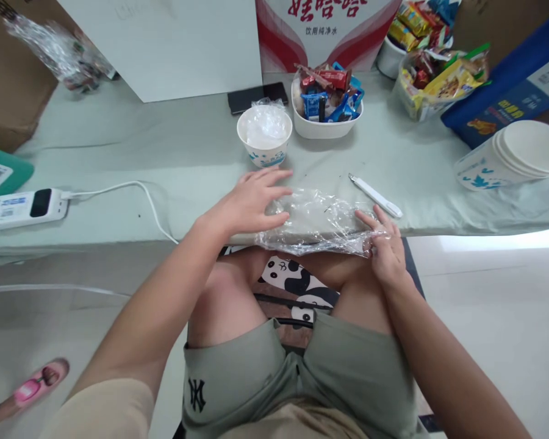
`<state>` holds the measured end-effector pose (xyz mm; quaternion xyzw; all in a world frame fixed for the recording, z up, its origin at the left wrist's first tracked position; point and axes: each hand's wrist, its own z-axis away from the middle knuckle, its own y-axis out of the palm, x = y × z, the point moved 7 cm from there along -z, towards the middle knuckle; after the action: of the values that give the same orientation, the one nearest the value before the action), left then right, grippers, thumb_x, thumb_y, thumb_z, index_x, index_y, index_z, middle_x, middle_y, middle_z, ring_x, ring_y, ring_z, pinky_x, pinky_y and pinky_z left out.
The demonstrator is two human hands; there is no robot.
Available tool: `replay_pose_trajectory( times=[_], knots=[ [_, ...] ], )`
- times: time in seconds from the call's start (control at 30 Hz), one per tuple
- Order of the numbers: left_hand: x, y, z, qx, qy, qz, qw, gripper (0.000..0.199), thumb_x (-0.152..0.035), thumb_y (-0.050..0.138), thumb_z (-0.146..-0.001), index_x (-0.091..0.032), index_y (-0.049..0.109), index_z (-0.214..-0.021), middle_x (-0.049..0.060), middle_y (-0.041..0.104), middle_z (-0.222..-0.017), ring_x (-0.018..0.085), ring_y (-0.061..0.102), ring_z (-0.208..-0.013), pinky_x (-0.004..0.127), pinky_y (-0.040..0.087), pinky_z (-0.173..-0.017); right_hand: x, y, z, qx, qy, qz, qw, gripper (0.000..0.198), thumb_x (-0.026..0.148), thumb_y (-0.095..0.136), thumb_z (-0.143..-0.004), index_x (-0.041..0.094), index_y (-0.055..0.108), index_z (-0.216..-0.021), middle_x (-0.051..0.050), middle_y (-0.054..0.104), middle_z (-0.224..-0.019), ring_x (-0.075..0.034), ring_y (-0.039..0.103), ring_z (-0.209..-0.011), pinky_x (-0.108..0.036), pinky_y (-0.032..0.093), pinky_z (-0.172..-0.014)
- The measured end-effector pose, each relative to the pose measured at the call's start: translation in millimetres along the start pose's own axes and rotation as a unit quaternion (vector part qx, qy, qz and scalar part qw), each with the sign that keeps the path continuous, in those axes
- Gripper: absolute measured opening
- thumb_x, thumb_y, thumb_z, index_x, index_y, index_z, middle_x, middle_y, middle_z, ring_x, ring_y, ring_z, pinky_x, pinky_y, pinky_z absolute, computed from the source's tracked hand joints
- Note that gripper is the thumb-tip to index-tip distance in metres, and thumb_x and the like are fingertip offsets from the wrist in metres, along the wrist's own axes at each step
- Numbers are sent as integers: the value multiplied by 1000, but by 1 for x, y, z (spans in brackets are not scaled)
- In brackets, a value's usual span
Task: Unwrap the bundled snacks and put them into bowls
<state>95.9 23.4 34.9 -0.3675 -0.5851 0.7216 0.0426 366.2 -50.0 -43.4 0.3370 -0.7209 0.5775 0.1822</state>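
Right fingers pinch the end of a sheet of clear plastic (313, 216) at the front edge of a cloth-covered table (174, 143), as a seated person's left hand (260, 201) spreads loose and empty over the opposite end; whether its fingertips touch the film cannot be told. The right hand (388, 250) has thumb and fingers bunched around a crumpled edge. Thin and crinkled, the plastic looks nearly weightless, limp, slick and easily torn, and is probably best held by its gathered edges, one at each end, and kept taut. Just beyond the right fingers lies a white cutter (375, 195), its tip pointing away, the nearest obstacle on that side. Past the left fingertips stands a paper cup (265, 155) stuffed with plastic, easily knocked. Farther out sit a tub (327, 129) of snacks, a dark phone (277, 92) and, far right, stacked cups (489, 164).
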Motion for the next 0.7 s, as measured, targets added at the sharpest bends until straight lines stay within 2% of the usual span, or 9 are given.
replay_pose_trajectory(
  times=[0.1,0.2,0.27,0.3,0.37,0.47,0.57,0.63,0.7],
  knots=[
    [14,-1,-18,-8,-41,61,997,45,-30,64,-84,-19,68,-127,10,71,-127,27,68,-110,42,52,-102,-4,-4,-1,-24,48,-41,998,49,25,35,-95,21,41,-47,1,70,-136,-36,40,-149,-68,24,-120],
    [43,1,-20,-39,-165,123,978,30,-28,64,-83,-16,73,-109,8,77,-100,21,70,-82,37,56,-85,-3,-4,-2,-13,53,-40,998,48,26,38,-95,20,41,-48,3,69,-136,-34,40,-149,-67,23,-121],
    [57,-3,-11,-80,-231,129,961,26,-31,60,-86,-17,73,-103,8,76,-93,22,69,-78,39,57,-82,-3,-3,-2,-7,56,-36,998,48,25,38,-96,20,43,-49,3,70,-135,-33,40,-148,-67,24,-122],
    [58,-6,-7,-103,-231,119,960,27,-33,60,-87,-17,73,-105,8,76,-97,23,70,-83,40,56,-85,-3,-3,-2,-7,58,-34,998,47,25,38,-96,21,43,-49,3,70,-134,-33,41,-148,-68,25,-122],
    [47,-11,-3,-118,-151,84,978,37,-39,67,-84,-20,71,-115,10,73,-120,28,68,-107,45,52,-101,-4,-3,-3,-6,63,-36,997,48,25,38,-96,21,41,-49,2,71,-133,-33,42,-148,-69,25,-122],
    [21,0,-5,-43,8,28,999,50,-39,78,-75,-24,69,-122,9,57,-149,33,49,-139,49,40,-117,-4,-3,-3,-12,69,-54,996,48,25,38,-95,21,39,-47,1,71,-133,-34,42,-147,-71,21,-123],
    [21,9,-13,-6,16,16,1000,26,-30,63,-87,-23,74,-110,8,67,-135,27,62,-124,43,48,-107,-6,-3,-4,-18,79,-60,995,46,24,39,-93,20,37,-47,2,71,-132,-34,42,-147,-72,18,-123],
    [28,8,-18,-17,-10,36,999,25,-28,53,-92,-21,75,-101,7,74,-112,22,69,-103,38,53,-97,-5,-3,-3,-15,83,-58,995,46,24,40,-92,20,36,-47,2,71,-132,-35,42,-147,-72,19,-122],
    [30,8,-19,-23,-10,50,998,25,-34,58,-90,-20,76,-101,8,75,-109,23,69,-103,39,53,-97,-4,-3,-3,-10,81,-55,995,46,25,41,-92,19,36,-47,4,71,-134,-34,43,-147,-70,20,-122]
  ],
)
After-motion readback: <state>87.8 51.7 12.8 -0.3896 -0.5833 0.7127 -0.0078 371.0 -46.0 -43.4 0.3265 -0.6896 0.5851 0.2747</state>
